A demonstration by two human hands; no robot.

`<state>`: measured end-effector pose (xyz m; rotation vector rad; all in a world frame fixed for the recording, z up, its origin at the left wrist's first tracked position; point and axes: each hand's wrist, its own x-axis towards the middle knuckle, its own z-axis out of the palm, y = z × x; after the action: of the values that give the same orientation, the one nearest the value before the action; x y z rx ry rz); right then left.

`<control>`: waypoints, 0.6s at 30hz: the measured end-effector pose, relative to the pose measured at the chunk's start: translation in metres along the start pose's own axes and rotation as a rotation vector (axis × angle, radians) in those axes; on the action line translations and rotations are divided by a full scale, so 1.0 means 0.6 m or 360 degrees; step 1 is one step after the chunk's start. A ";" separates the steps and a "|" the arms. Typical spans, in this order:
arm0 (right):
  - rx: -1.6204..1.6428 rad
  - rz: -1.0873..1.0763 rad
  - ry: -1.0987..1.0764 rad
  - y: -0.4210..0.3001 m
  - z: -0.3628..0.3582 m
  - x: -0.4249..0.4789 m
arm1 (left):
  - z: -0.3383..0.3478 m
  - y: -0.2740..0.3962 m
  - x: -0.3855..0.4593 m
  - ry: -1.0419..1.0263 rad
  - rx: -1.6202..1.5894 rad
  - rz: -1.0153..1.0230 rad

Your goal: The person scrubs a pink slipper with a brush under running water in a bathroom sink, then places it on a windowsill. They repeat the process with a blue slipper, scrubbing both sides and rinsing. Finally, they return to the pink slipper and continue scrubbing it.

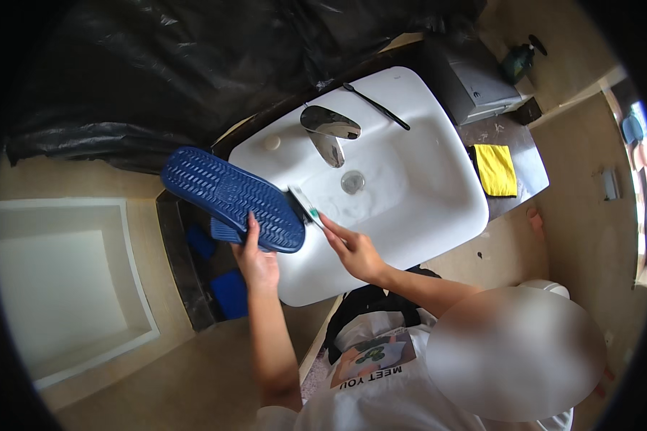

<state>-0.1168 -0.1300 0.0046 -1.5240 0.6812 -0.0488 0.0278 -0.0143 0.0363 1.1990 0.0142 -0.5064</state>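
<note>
My left hand (259, 264) grips a blue slide sandal (232, 196) by its side, the patterned sole facing up, over the left edge of the white sink (436, 178). In my right hand (356, 250) is a white and green scrubbing brush (308, 209), its head against or very near the sandal's end. A chrome faucet (329, 132) stands at the sink's back, above the drain (352, 182). On the back rim lies a black toothbrush (377, 106). Wet, slightly soapy traces show in the basin.
Right of the sink, a yellow cloth (496, 169) lies on the dark counter (534, 172). Behind it stand a grey box (480, 81) and a dark pump bottle (517, 63). Black plastic sheeting (194, 64) hangs behind the sink. Blue items (230, 293) sit at the left, near a recessed wall niche (140, 301).
</note>
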 end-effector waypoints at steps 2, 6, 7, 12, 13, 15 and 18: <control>-0.0082 -0.0047 0.0023 0.089 -0.007 -0.001 | 0.008 0.019 -0.005 0.0066 0.0054 0.0004; 0.0122 0.0005 -0.0009 -0.009 -0.027 0.023 | 0.025 0.018 -0.013 0.0016 0.0318 0.0036; 0.0221 -0.0112 0.0035 -0.034 -0.022 0.035 | 0.022 0.006 -0.014 -0.0031 0.0416 0.0027; 0.0473 0.0276 -0.0149 -0.059 -0.009 0.042 | 0.012 0.007 -0.015 -0.0076 0.0179 -0.0032; 0.0480 0.0314 -0.0179 -0.033 -0.015 0.035 | 0.003 0.010 -0.018 -0.0100 0.0259 -0.0050; 0.0255 0.0381 -0.0254 0.060 -0.021 0.036 | 0.008 0.018 -0.022 -0.0034 0.0306 0.0031; -0.0228 0.0021 -0.0055 0.091 -0.030 0.008 | 0.000 0.028 -0.009 0.0003 0.0707 0.0249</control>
<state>-0.1415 -0.1439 -0.0456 -1.6540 0.6790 0.0369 0.0295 -0.0080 0.0528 1.6197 -0.1980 -0.3801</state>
